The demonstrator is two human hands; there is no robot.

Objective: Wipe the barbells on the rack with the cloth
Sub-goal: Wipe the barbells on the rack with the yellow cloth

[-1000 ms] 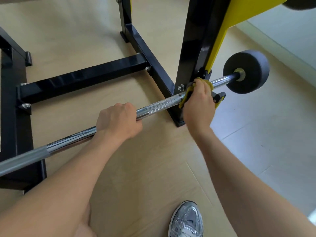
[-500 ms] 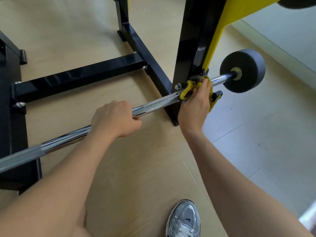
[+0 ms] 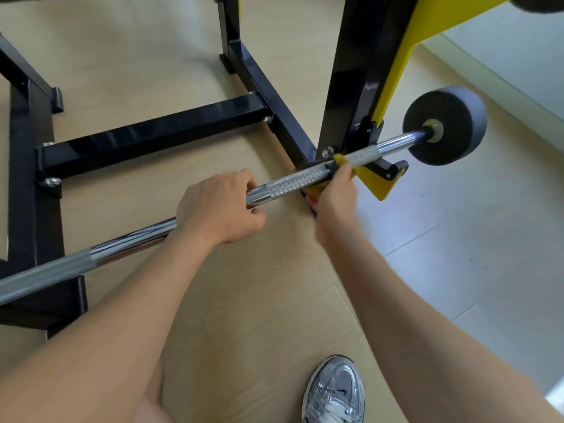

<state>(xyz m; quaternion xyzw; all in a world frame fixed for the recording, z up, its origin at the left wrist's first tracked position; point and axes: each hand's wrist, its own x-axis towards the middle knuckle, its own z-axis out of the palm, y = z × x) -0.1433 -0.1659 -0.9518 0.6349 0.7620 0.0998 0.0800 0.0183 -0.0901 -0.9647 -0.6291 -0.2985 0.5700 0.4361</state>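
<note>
- The barbell (image 3: 293,178) lies low on the rack (image 3: 351,71), its chrome shaft crossing a yellow hook (image 3: 381,186) at the foot of the rack's near corner post. That height is why the person has to reach down to it.
- The cloth (image 3: 338,158) is yellow and bunched around the shaft just inside the hook, at the end of the rough gripping section. Most of it is hidden under the fingers.
- The right hand (image 3: 332,196) has its fingers curled, pinching the cloth against the shaft. It is slightly blurred, so I judge a wiping stroke is under way.
- The left hand (image 3: 219,206) is closed around the smooth chrome just beside the rough section, well apart from the cloth. It is probably there to keep the bar from rolling or sliding in its hook during the rubbing.
- A dark grey weight plate (image 3: 448,126) sits on the shaft's end beyond the hook, outside the rack. The stretch between it and the cloth looks bare and shiny.
- The rack's black base beams (image 3: 152,135) lie flat on the floor (image 3: 244,300), bolted at their corners.
- The floor is pale wood-look board under the rack. Past the rack's outer edge it gives way to light tiles (image 3: 457,254), with a pale wall base beyond.
- A silver shoe (image 3: 335,392) stands on the board at the near edge — the person's foot, well clear of the bar.
</note>
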